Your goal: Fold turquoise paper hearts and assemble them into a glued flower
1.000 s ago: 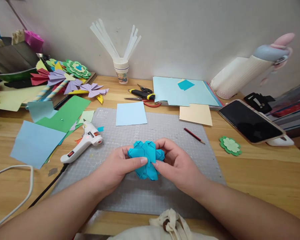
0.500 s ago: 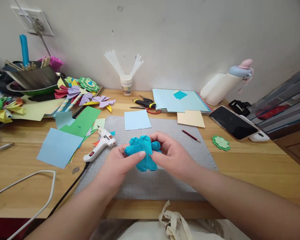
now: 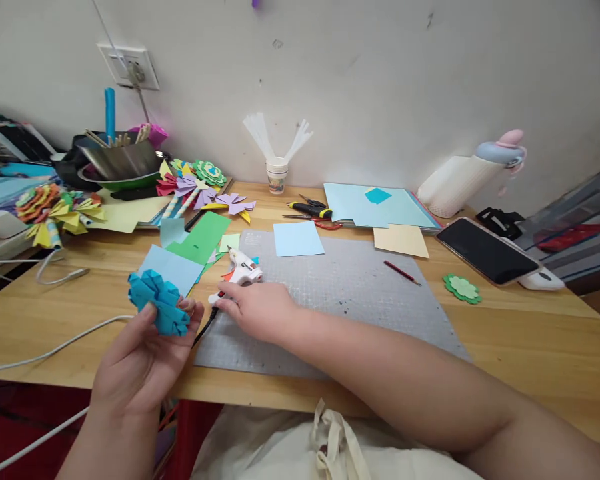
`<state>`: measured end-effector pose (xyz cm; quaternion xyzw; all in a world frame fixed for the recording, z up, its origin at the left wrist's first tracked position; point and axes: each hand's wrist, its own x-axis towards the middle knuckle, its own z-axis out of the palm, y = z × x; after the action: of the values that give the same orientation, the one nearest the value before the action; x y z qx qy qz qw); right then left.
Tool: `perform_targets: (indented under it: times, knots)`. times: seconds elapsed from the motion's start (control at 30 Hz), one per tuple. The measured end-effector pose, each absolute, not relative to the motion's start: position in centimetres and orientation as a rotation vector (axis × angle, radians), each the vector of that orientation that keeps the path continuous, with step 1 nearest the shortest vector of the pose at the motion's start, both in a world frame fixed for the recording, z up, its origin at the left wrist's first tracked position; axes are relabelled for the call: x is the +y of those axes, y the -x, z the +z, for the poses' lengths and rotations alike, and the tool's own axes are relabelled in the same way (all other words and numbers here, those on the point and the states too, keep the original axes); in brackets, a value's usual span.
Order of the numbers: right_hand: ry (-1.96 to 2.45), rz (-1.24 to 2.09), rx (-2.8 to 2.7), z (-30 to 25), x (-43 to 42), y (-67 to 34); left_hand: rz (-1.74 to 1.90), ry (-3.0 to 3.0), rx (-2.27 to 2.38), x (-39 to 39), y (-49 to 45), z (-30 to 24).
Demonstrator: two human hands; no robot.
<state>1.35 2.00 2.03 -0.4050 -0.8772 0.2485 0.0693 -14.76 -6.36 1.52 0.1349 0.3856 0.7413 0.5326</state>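
My left hand (image 3: pixel 143 360) is raised over the table's front left, pinching a folded blue paper flower (image 3: pixel 159 300) between thumb and fingers. To its right, my right hand (image 3: pixel 260 310) has its thumb and fingers closed about the handle of a white hot glue gun (image 3: pixel 245 268). The gun lies at the left edge of the grey cutting mat (image 3: pixel 350 300), nozzle pointing away from me; my fingers cover part of the handle. Beyond it are a green paper sheet (image 3: pixel 204 237) and a light blue sheet (image 3: pixel 170 265).
A blue paper square (image 3: pixel 299 239) and a pencil (image 3: pixel 403 273) lie on the mat. Scissors and a yellow-black tool (image 3: pixel 310 210) are behind it. A phone (image 3: pixel 487 250) and a green paper flower (image 3: pixel 462 289) lie right. A white cable (image 3: pixel 80 343) crosses the left side.
My left hand has carried the blue paper flower left, away from the mat's middle. My right hand has let go of the flower and reached left to the glue gun. The view has shifted left.
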Motion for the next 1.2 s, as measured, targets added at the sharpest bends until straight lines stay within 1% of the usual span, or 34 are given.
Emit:
perform_targets:
  times: [0.1, 0.3, 0.43, 0.5, 0.57, 0.63, 0.7, 0.83, 0.9, 0.97, 1.07, 1.13, 1.2]
  knots:
    - [1.285, 0.713, -2.648, 2.2, 1.9, -0.8, 1.717, -0.255, 0.853, -6.7, 14.7, 1.2]
    - [1.502, 0.714, -2.5, 1.5, 1.1, -4.6, 1.679, -0.314, 0.974, -7.5, 14.1, 0.5]
    - [1.613, 0.825, -2.259, 0.7, 0.2, -6.7, 1.696, -0.452, 1.02, -7.5, 12.9, 1.0]
    - [1.492, 1.332, -1.627, 0.5, -0.5, -7.5, 1.698, -0.57, 1.022, -7.5, 12.2, 1.4]
    - [1.405, 1.563, -1.465, 0.5, -1.4, -8.5, 1.697, -0.666, 1.039, -7.6, 11.6, 1.8]
    - [1.163, 2.094, -0.971, 0.5, -2.3, -9.7, 1.688, -0.713, 1.069, -7.7, 11.1, 2.2]
    - [0.899, 2.325, -0.653, 0.7, -3.1, -10.9, 1.664, -0.727, 1.096, -7.8, 10.7, 2.4]
    - [0.629, 2.304, -0.372, 1.7, -3.3, -12.5, 1.569, -0.731, 1.114, -7.9, 9.9, 2.5]
    - [0.564, 2.233, -0.344, 2.4, -2.6, -13.0, 1.513, -0.697, 1.136, -7.8, 9.5, 2.5]
    - [0.582, 2.083, -0.366, 2.9, -1.7, -13.4, 1.482, -0.665, 1.161, -7.7, 9.2, 2.5]
    - [0.701, 1.839, -0.486, 2.9, -1.0, -13.8, 1.461, -0.659, 1.178, -7.3, 8.8, 2.5]
    - [0.77, 1.708, -0.675, 2.4, -1.5, -13.9, 1.452, -0.674, 1.178, -7.1, 8.7, 2.4]
    - [0.845, 1.662, -0.871, 1.7, -2.6, -14.0, 1.45, -0.707, 1.164, -6.8, 8.7, 2.3]
